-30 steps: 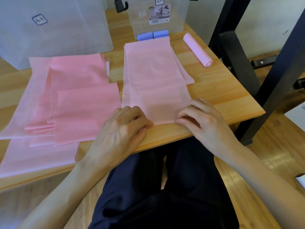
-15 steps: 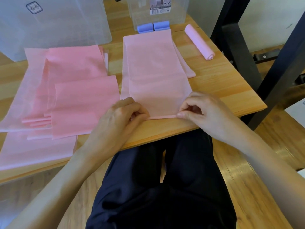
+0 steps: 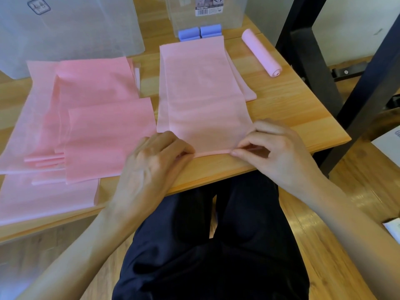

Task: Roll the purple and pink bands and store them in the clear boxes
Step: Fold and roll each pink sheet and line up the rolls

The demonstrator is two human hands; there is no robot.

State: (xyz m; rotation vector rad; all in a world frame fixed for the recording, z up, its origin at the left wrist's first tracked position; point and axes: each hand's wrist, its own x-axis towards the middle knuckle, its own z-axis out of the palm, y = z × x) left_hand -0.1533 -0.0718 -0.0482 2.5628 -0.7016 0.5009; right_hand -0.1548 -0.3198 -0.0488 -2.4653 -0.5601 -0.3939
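Two hands (image 3: pixel 155 161) (image 3: pixel 279 152) pinch one pink band (image 3: pixel 203 94); two purple rolls (image 3: pixel 200 32).

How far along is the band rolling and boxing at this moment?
Done: one pink roll and two purple rolls lie on the table, unboxed. In hand: left hand and right hand pinch the first turn of a pale pink band. Left: the pink stack, then boxing.

pink band (image 3: pixel 203 100) near edge now curled into a thin roll, both hands' grip pinching it
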